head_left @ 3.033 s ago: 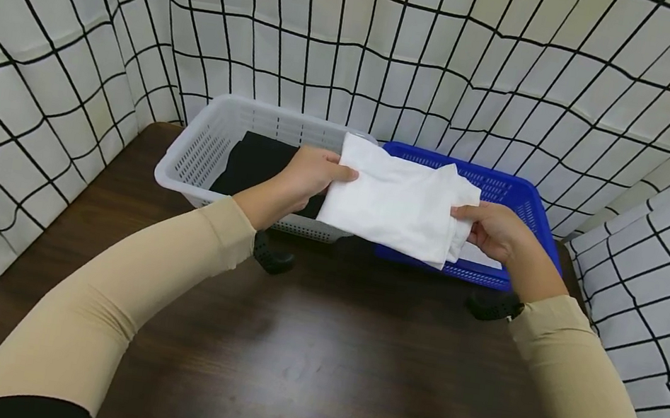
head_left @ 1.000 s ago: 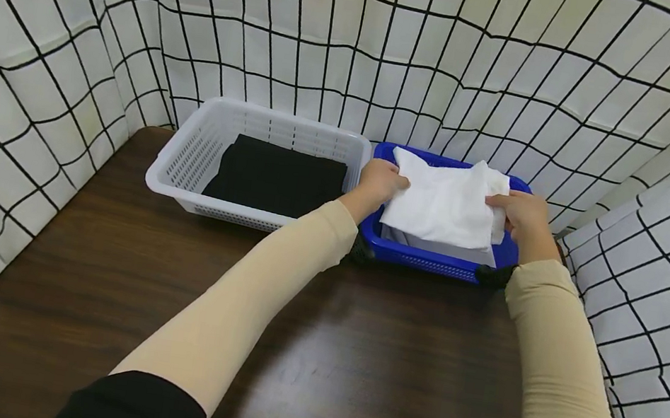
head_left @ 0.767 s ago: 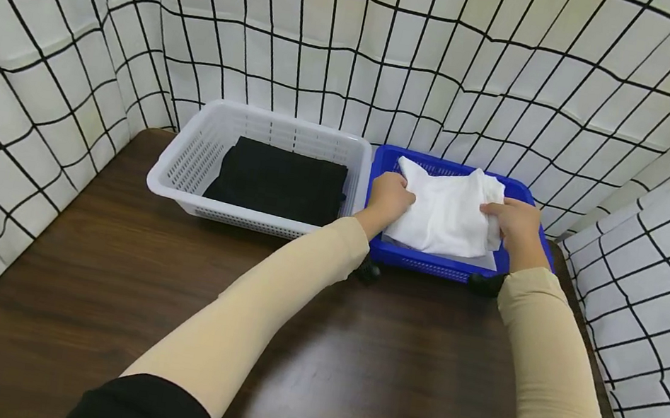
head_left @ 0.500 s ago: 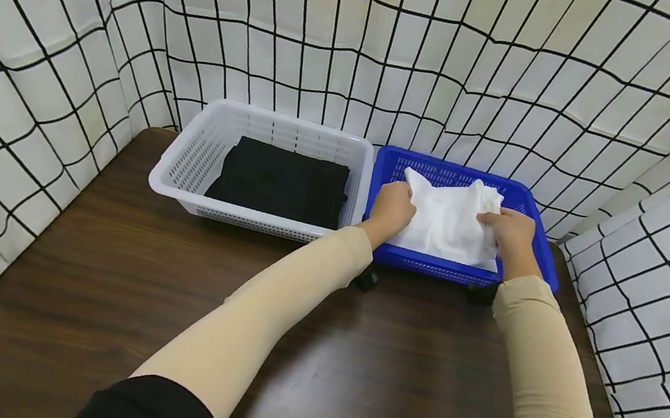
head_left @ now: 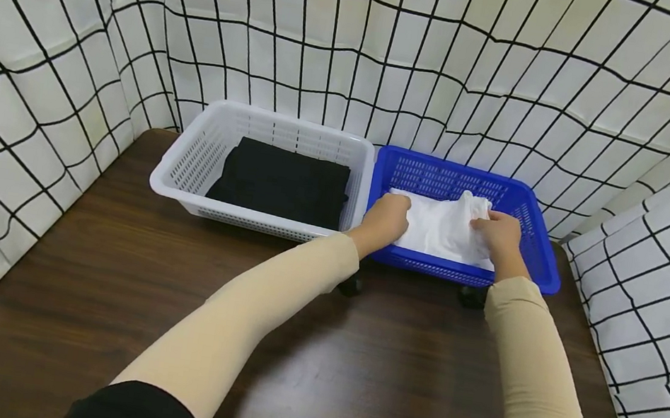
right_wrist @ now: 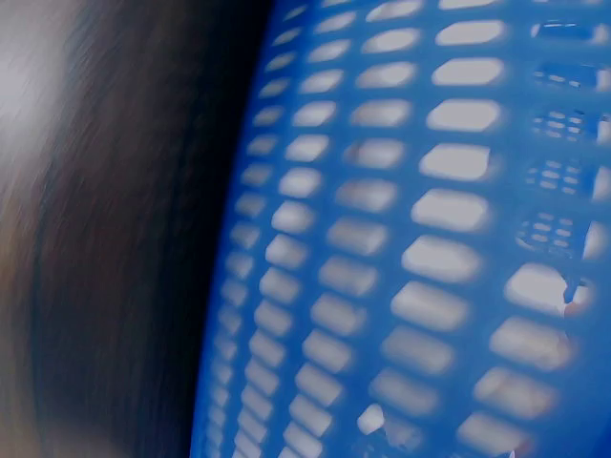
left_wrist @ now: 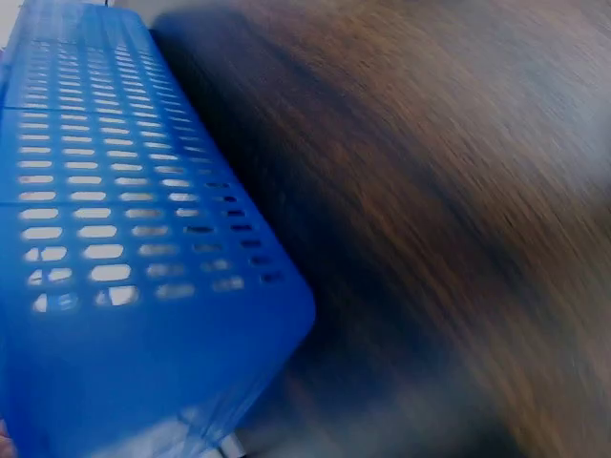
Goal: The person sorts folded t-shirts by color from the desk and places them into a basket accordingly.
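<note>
A folded white cloth point(head_left: 442, 227) lies low inside the blue basket point(head_left: 543, 256), its right side bunched up in a small ridge. My left hand point(head_left: 388, 219) reaches over the basket's front left corner, fingers curled at the cloth's left edge. At the right edge, my right hand point(head_left: 498, 238) pinches the cloth between thumb and fingers. Both wrist views are filled mostly by the basket's perforated front wall point(left_wrist: 95, 172), and they hide nearly all of the hands. White shows through the wall's slots in the right wrist view.
Left of the blue basket stands a white basket point(head_left: 186, 167) holding folded black cloth point(head_left: 281, 183). Both sit at the back of a dark wooden table point(head_left: 312, 370). Black wire grid panels point(head_left: 332, 44) backed with white sheeting enclose the table's back and sides.
Both hands have carried the white cloth rightward from between the baskets and lowered it into the blue basket. Its raised left corner has dropped flat in the last half second.
</note>
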### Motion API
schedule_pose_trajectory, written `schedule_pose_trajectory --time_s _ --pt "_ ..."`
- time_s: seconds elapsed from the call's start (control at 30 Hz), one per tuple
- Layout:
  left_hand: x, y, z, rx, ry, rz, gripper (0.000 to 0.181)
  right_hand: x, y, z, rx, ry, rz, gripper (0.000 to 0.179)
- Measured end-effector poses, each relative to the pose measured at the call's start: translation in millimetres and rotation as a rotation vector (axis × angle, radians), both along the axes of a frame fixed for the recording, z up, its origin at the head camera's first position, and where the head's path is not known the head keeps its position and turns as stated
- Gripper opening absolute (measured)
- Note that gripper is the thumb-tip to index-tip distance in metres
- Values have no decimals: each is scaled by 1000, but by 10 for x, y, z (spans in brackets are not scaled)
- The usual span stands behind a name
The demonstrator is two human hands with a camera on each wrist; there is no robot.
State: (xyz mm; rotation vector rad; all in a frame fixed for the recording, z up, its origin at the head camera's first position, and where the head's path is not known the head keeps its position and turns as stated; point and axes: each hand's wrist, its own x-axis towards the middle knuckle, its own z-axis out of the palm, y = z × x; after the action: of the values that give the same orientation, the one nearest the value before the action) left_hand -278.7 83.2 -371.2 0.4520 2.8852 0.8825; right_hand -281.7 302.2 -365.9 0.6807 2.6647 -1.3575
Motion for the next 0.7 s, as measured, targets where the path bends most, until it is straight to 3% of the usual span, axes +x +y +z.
schedule_pose_trajectory --time_s 0.13,0.3,0.43,0.63,0.7 --pt "5 -182 52 87 28 -42 36 47 51 -35 60 -41 -11 55" --pt "63 -443 113 239 -12 -40 30 93 119 -37 -12 -96 -51 52" --pt "111 -592 146 340 -44 -10 27 121 151 2 -36 -102 -28 50" --pt "138 -733 177 522 -118 62 25 198 203 33 145 -92 58 49" --pt "159 -786 178 567 -151 76 26 240 221 24 138 -79 52 48"
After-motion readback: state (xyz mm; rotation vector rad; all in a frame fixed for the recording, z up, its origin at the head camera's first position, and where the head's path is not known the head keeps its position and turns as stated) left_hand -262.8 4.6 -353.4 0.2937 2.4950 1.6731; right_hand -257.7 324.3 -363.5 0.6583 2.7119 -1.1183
